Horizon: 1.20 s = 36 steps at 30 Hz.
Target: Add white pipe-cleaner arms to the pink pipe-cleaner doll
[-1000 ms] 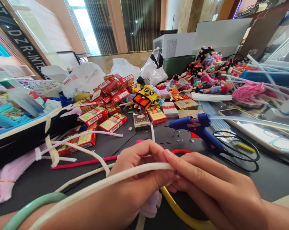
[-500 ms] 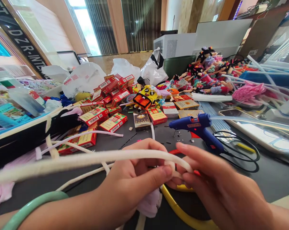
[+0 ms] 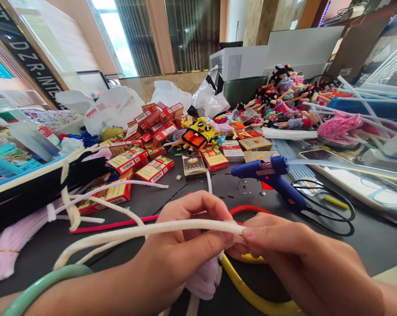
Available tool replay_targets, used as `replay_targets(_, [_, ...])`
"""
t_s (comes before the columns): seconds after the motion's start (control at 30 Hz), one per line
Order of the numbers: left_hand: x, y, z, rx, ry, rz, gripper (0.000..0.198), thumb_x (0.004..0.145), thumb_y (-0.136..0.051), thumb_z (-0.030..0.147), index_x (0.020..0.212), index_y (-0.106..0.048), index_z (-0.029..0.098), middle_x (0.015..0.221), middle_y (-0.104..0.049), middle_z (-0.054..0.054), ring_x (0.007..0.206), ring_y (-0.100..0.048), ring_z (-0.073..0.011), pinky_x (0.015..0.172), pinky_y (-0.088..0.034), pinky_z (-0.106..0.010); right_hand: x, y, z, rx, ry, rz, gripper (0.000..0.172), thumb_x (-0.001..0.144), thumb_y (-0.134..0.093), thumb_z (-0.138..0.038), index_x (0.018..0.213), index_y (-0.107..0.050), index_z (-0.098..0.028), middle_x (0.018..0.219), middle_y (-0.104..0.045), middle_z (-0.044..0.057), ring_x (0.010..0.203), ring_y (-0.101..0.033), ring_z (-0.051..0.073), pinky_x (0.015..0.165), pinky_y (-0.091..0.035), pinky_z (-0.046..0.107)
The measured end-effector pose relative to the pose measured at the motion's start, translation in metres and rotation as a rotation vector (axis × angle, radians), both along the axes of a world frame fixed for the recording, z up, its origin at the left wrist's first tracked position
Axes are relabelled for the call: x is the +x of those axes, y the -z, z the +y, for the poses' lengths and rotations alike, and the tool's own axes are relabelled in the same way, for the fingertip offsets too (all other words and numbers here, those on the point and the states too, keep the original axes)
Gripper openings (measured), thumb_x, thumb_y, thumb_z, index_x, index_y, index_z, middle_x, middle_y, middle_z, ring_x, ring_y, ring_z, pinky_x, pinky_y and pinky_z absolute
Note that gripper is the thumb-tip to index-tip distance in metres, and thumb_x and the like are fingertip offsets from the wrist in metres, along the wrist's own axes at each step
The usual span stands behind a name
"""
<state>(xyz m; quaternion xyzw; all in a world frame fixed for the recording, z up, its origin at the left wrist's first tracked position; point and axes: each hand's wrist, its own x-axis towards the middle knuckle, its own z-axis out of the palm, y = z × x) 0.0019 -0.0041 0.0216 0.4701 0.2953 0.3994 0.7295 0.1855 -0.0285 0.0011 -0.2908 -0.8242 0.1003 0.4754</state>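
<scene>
My left hand (image 3: pixel 182 245) and my right hand (image 3: pixel 294 259) meet low in the middle of the view, both pinched on a long white fuzzy pipe cleaner (image 3: pixel 146 230). The stem runs from my fingertips out to the left and curves down over the dark table (image 3: pixel 373 245). Pale pink fuzzy material (image 3: pixel 203 281) bunches under my left palm. A green bangle (image 3: pixel 40 285) circles my left wrist. A yellow stem (image 3: pixel 251 296) and a red one (image 3: pixel 247 208) curve beneath my hands.
A blue glue gun (image 3: pixel 272 175) with a black cord lies just beyond my right hand. Red and gold small boxes (image 3: pixel 132 160) pile at centre left. A yellow fuzzy figure (image 3: pixel 200 131), small dolls (image 3: pixel 284 101), plastic bags (image 3: pixel 113 107) and a phone (image 3: pixel 320 154) stand further back.
The white pipe cleaner's free end swung from over my left forearm out to the left. My right fingers briefly spread half a second ago and are now pinched on it again.
</scene>
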Motion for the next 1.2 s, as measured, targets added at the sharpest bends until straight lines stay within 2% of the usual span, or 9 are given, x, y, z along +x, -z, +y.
replay_targets(0.1, [-0.0020,0.0011,-0.0004,0.027,-0.006,0.020,0.023,0.068,-0.086,0.028,0.075,-0.069,0.014,0.067,-0.066,0.001,0.060,-0.059,-0.0081,0.054,-0.045,-0.015,-0.0007,-0.0018,0.0009,-0.018,-0.016,0.000,0.028,0.086,-0.050,0.001,0.098,-0.056,-0.024,0.087,-0.077,-0.005,0.076,-0.073,0.005,0.077,-0.053,0.005])
replay_targets(0.23, [-0.0024,0.0001,-0.0022,0.007,0.007,0.001,0.022,0.070,-0.085,0.027,0.076,-0.068,0.015,0.068,-0.066,0.001,0.060,-0.059,-0.0082,0.055,-0.045,-0.016,0.0010,-0.0032,0.0008,-0.077,-0.032,0.000,0.029,0.086,-0.052,0.001,0.100,-0.059,-0.024,0.089,-0.078,-0.002,0.076,-0.075,0.010,0.074,-0.058,0.010])
replay_targets(0.4, [0.0019,-0.0020,-0.0046,-0.051,-0.022,-0.003,0.029,0.065,-0.089,0.030,0.074,-0.065,0.015,0.068,-0.066,0.001,0.059,-0.059,-0.0088,0.056,-0.045,-0.018,0.0034,-0.0042,0.0022,-0.098,-0.058,0.023,0.028,0.087,-0.053,0.000,0.099,-0.061,-0.024,0.085,-0.078,-0.002,0.073,-0.074,0.009,0.072,-0.058,0.009])
replay_targets(0.5, [0.0028,-0.0005,-0.0061,-0.050,-0.045,-0.019,0.027,0.065,-0.088,0.027,0.075,-0.066,0.015,0.070,-0.066,0.001,0.062,-0.060,-0.0083,0.058,-0.044,-0.017,0.0042,-0.0046,0.0029,-0.091,-0.042,0.017,0.027,0.088,-0.053,-0.001,0.099,-0.061,-0.024,0.086,-0.078,-0.002,0.073,-0.074,0.009,0.072,-0.058,0.010])
replay_targets(0.7, [-0.0009,0.0013,-0.0049,-0.039,0.040,-0.057,0.024,0.070,-0.084,0.028,0.082,-0.066,0.016,0.075,-0.066,0.001,0.066,-0.061,-0.0085,0.060,-0.045,-0.017,0.0013,-0.0037,0.0026,-0.083,-0.049,0.025,0.027,0.087,-0.053,0.001,0.100,-0.061,-0.021,0.083,-0.076,-0.002,0.072,-0.072,0.007,0.073,-0.055,0.007])
replay_targets(0.93, [-0.0001,0.0057,-0.0006,-0.033,0.056,-0.104,0.016,0.077,-0.079,0.021,0.078,-0.065,0.016,0.075,-0.065,0.002,0.067,-0.060,-0.0082,0.063,-0.046,-0.019,-0.0025,-0.0057,0.0027,-0.115,-0.117,0.021,0.033,0.081,-0.053,0.005,0.102,-0.061,-0.019,0.084,-0.076,0.002,0.079,-0.072,0.008,0.074,-0.056,0.010])
replay_targets(1.03, [-0.0001,0.0078,0.0000,-0.049,0.068,-0.114,0.016,0.077,-0.079,0.019,0.078,-0.064,0.015,0.076,-0.066,0.001,0.068,-0.061,-0.0086,0.063,-0.047,-0.019,-0.0026,-0.0065,0.0028,-0.091,-0.084,0.041,0.036,0.080,-0.049,0.006,0.103,-0.060,-0.019,0.082,-0.076,0.001,0.078,-0.072,0.008,0.075,-0.056,0.011])
replay_targets(1.2, [0.0005,0.0058,0.0014,-0.077,0.043,-0.104,0.024,0.071,-0.085,0.022,0.074,-0.062,0.014,0.070,-0.067,0.000,0.064,-0.063,-0.0093,0.061,-0.049,-0.019,0.0030,-0.0040,0.0029,-0.007,0.026,-0.049,0.029,0.084,-0.056,0.001,0.104,-0.063,-0.019,0.089,-0.077,0.001,0.079,-0.073,0.007,0.079,-0.055,0.008])
